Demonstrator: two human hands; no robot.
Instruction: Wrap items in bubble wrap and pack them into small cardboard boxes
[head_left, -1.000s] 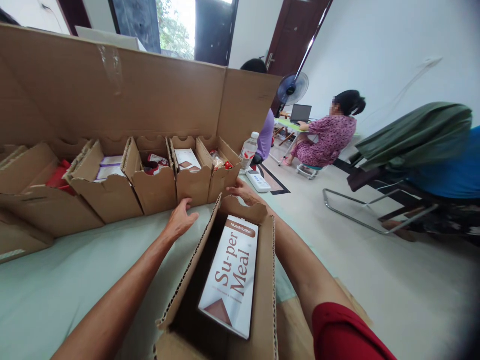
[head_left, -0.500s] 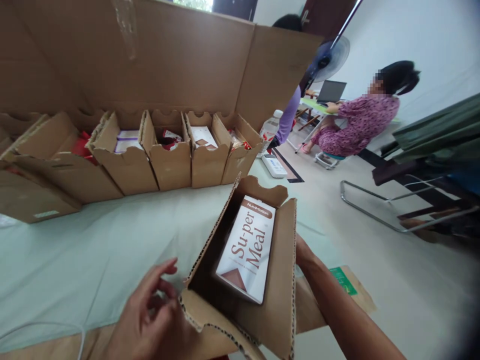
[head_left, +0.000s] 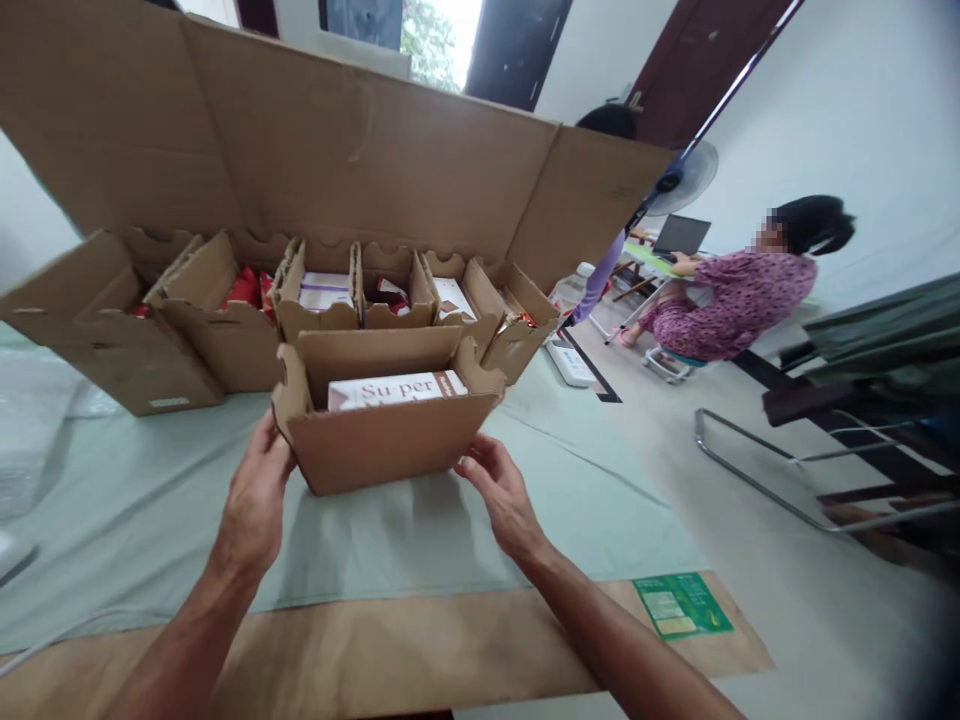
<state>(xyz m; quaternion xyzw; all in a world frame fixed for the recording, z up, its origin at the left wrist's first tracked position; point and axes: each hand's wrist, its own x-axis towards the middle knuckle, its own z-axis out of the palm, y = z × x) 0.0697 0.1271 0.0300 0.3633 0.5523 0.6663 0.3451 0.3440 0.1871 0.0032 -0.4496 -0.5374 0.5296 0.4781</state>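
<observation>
An open-topped cardboard bin [head_left: 390, 445] stands lengthwise across my view, just in front of the row of similar bins. Inside it lies a white carton [head_left: 390, 388] lettered "Su-per"; the bin's near wall hides its lower part. My left hand [head_left: 259, 490] grips the bin's left end, its fingertips hidden behind the cardboard. At the lower right corner, my right hand [head_left: 501, 490] holds the other end with thumb in front and fingers curled around behind.
Behind runs a row of cardboard bins [head_left: 232, 345] holding packets and cartons, backed by a tall cardboard panel [head_left: 442, 150]. At right are a plastic bottle [head_left: 574, 290] and a white device [head_left: 570, 362]. A person [head_left: 735, 280] sits at a laptop beyond the green-covered table [head_left: 375, 545].
The bin has moved away from me and turned from pointing forward to lying crosswise. My left hand, free before, now holds its left end. The view has shifted left.
</observation>
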